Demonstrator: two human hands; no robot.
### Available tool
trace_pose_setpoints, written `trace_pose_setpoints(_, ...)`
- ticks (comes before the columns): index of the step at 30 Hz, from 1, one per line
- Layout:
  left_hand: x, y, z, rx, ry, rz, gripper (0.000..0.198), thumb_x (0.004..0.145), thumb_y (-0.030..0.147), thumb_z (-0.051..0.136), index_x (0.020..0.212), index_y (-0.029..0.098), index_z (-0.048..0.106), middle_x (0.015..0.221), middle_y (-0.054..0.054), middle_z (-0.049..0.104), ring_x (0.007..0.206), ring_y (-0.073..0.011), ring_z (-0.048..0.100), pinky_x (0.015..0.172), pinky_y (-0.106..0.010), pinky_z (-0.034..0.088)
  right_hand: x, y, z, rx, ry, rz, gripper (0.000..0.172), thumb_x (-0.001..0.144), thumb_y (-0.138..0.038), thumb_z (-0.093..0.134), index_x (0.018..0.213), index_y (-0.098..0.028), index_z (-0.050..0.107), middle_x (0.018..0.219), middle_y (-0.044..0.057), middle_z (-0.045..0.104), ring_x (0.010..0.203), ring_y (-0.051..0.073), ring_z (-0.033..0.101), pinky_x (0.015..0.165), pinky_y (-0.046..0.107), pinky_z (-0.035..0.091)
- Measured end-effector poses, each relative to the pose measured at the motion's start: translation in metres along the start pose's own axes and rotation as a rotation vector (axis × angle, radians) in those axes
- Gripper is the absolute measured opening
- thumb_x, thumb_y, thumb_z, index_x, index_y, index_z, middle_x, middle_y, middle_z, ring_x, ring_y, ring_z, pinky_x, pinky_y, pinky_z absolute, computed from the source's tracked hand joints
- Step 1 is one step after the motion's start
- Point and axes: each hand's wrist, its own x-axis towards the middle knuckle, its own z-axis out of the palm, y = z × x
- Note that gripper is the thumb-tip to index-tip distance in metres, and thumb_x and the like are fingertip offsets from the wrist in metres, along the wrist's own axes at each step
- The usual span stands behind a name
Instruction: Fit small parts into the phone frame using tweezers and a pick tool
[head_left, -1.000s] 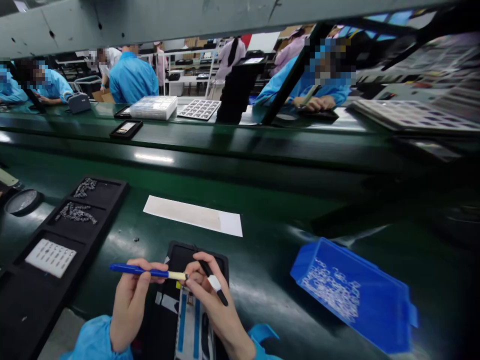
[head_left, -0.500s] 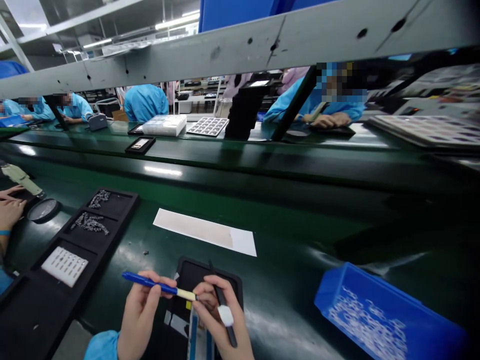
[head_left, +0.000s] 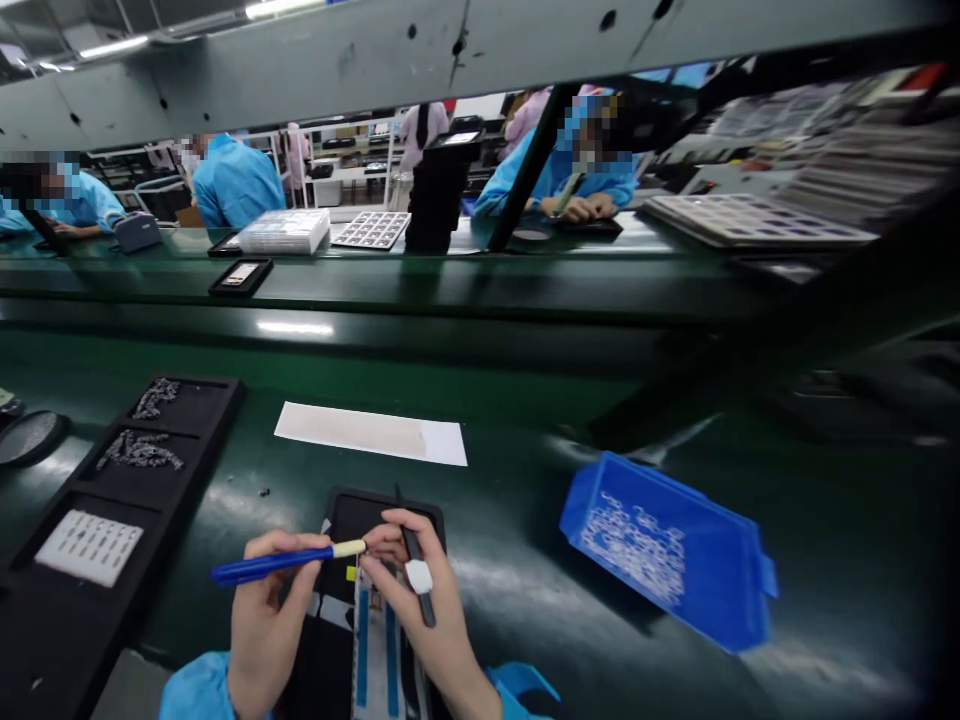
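Both hands occupied: blue pen-like tool meets the right hand at its cream tip.
The left hand grips the tool's barrel, near level, over the left edge of a black tray on the tabletop; the right hand carries a slim dark tool with a white band across its palm side, thumb and fingers narrowed at the cream tip. Whether a small part is pinched there cannot be told. Good practice, in judgement: steady barrel, light fingertip pressure, dark tool's ends clear of the blue-striped unit below.
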Motion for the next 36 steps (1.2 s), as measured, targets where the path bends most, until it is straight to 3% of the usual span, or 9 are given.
trace_pose_setpoints(7,-0.004,-0.004,0.003,0.097,-0.015,0.222,0.015,0.088,0.013,0.063,0.096,0.022,0.053,0.091,-0.001,0.075,0.086,-0.016,0.074,0.08,-0.023,0.061,-0.001,0.002,0.002,-0.022,0.056,0.012,0.03,0.085,-0.034,0.069,0.107,-0.022,0.053,0.086,0.003,0.067,0.077,0.017,0.067,0.072,0.028,0.055)
trace_pose_setpoints(12,-0.005,-0.001,0.002,0.071,-0.04,0.27,0.02,0.086,0.009,0.063,0.095,0.025,0.054,0.093,0.0,0.076,0.086,-0.0185,0.074,0.078,-0.029,0.063,-0.001,-0.008,0.008,-0.043,0.078,0.021,0.03,0.085,-0.037,0.068,0.105,-0.021,0.053,0.082,0.003,0.068,0.074,0.018,0.067,0.07,0.028,0.055)
trace_pose_setpoints(16,-0.01,-0.003,0.008,0.069,-0.006,0.208,0.018,0.086,0.013,0.066,0.088,0.028,0.057,0.091,0.002,0.077,0.084,-0.0195,0.075,0.075,-0.03,0.062,0.0,-0.008,0.007,-0.047,0.099,0.018,0.032,0.085,-0.041,0.069,0.105,-0.021,0.053,0.082,0.004,0.067,0.074,0.018,0.067,0.067,0.027,0.055)
trace_pose_setpoints(19,-0.016,-0.006,0.021,-0.019,0.095,0.161,0.011,0.089,0.026,0.067,0.082,0.028,0.059,0.087,0.0,0.077,0.081,-0.021,0.074,0.074,-0.033,0.061,0.001,-0.001,0.005,-0.062,0.115,0.032,0.035,0.084,-0.043,0.07,0.106,-0.021,0.053,0.083,0.004,0.067,0.076,0.02,0.067,0.069,0.027,0.056)
trace_pose_setpoints(22,-0.02,-0.008,0.029,-0.075,0.176,0.11,0.017,0.088,0.036,0.068,0.078,0.027,0.059,0.083,-0.002,0.076,0.08,-0.0217,0.073,0.075,-0.035,0.059,0.001,0.004,0.005,-0.061,0.154,0.022,0.035,0.086,-0.045,0.067,0.106,-0.021,0.053,0.083,0.004,0.066,0.075,0.019,0.066,0.07,0.026,0.055)
trace_pose_setpoints(25,-0.019,-0.007,0.026,-0.079,0.196,0.01,0.023,0.085,0.043,0.071,0.078,0.025,0.057,0.083,-0.002,0.075,0.083,-0.0211,0.072,0.079,-0.034,0.058,0.001,0.004,0.005,-0.08,0.154,0.026,0.032,0.087,-0.045,0.065,0.106,-0.022,0.053,0.082,0.003,0.065,0.073,0.018,0.065,0.067,0.024,0.054)
trace_pose_setpoints(31,-0.004,-0.01,0.007,-0.188,0.083,-0.31,0.04,0.076,0.05,0.077,0.088,0.021,0.053,0.086,-0.005,0.074,0.084,-0.022,0.072,0.076,-0.032,0.06,0.002,-0.004,-0.003,-0.113,0.062,0.023,0.028,0.083,-0.034,0.069,0.103,-0.022,0.053,0.078,0.001,0.062,0.063,0.015,0.059,0.058,0.022,0.051)
trace_pose_setpoints(36,0.002,-0.02,0.004,-0.334,-0.007,-0.449,0.046,0.073,0.046,0.082,0.095,0.02,0.05,0.086,-0.005,0.074,0.082,-0.022,0.072,0.073,-0.032,0.062,0.001,-0.016,-0.009,-0.149,-0.003,0.01,0.023,0.089,-0.034,0.061,0.106,-0.022,0.052,0.08,0.003,0.064,0.064,0.016,0.06,0.06,0.025,0.051)
